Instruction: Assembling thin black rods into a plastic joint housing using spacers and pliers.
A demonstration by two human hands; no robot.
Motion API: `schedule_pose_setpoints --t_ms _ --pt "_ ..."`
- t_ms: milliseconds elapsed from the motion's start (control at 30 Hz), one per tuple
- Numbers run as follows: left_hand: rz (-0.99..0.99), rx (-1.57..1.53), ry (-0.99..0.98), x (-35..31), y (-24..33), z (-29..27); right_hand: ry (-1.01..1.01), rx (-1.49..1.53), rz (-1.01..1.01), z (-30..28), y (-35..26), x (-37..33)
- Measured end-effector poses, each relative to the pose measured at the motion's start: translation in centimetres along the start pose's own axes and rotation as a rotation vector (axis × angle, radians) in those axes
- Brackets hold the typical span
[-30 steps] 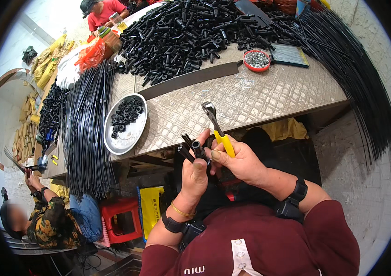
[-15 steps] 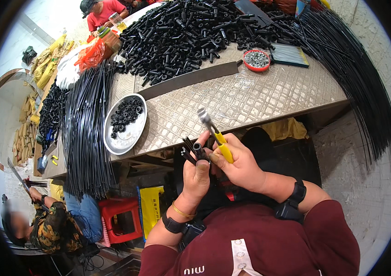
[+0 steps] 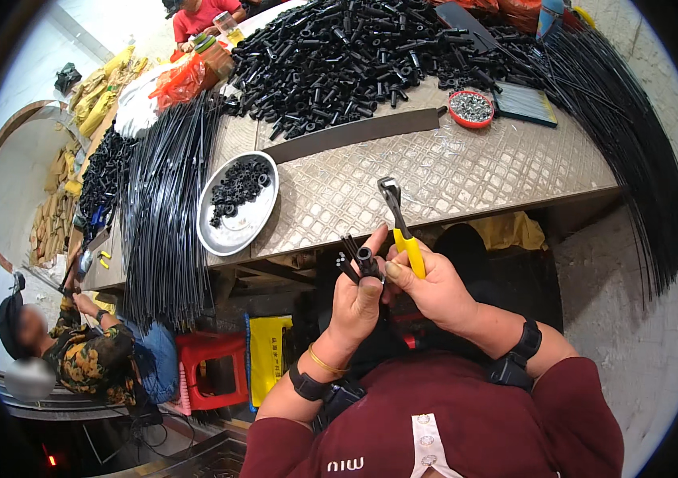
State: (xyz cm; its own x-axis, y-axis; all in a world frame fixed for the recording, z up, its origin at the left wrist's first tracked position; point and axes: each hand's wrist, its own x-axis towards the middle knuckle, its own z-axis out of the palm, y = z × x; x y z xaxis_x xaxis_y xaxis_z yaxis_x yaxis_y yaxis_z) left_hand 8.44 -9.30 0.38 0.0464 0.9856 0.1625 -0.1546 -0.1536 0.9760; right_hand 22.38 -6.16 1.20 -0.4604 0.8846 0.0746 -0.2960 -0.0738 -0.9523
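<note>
In front of my body, just off the table's near edge, my left hand (image 3: 357, 307) is closed around a black tubular fitting (image 3: 366, 260) and several thin black rods (image 3: 346, 264). The fitting's round open end faces up, and the rod tips stick out beside it. My right hand (image 3: 438, 295) grips pliers (image 3: 410, 248) with yellow handles, their metal jaws pointing up over the table edge. The two hands are close together, and the lower ends of the rods and fitting are hidden by my fingers.
On the patterned table (image 3: 387, 171) lie a heap of black tubular parts (image 3: 347, 60), a long dark metal strip (image 3: 355, 135), a metal dish (image 3: 219, 229) of black rings and a red bowl (image 3: 474, 124) of small metal pieces. Bundles of black rods (image 3: 167, 215) overhang. A co-worker (image 3: 92, 362) sits left.
The whole view has shifted, carrying table and hands rightward in the picture. The pliers' jaws have turned slightly, and both hands keep their hold. The co-worker at left has lowered their arms.
</note>
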Motion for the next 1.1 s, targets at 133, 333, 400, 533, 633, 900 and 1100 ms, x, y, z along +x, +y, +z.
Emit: schedule_pose_setpoints --t_ms 133,333,400,533,633,900,1100 --pt "-0.006 -0.03 0.013 0.0 -0.2 0.0 -0.002 0.164 0.095 0.0 0.3 0.2" --pt "-0.032 0.04 0.073 0.2 -0.1 0.3 0.001 0.097 0.053 0.0 0.3 0.4" --pt "-0.036 0.051 0.068 0.3 -0.1 0.3 -0.016 -0.056 -0.029 -0.4 0.5 0.4" --pt "-0.041 0.068 0.092 0.1 -0.1 0.5 -0.028 -0.129 -0.08 -0.7 1.3 0.5" --pt "-0.06 0.049 0.105 0.1 0.3 0.7 -0.06 0.085 0.038 -0.7 1.3 0.5" --pt "-0.084 0.029 0.078 0.1 -0.1 0.5 -0.049 0.305 0.179 -0.6 1.0 0.4" --pt "-0.078 0.028 0.084 0.0 -0.2 0.5 -0.061 0.269 0.182 -0.7 1.3 0.5"
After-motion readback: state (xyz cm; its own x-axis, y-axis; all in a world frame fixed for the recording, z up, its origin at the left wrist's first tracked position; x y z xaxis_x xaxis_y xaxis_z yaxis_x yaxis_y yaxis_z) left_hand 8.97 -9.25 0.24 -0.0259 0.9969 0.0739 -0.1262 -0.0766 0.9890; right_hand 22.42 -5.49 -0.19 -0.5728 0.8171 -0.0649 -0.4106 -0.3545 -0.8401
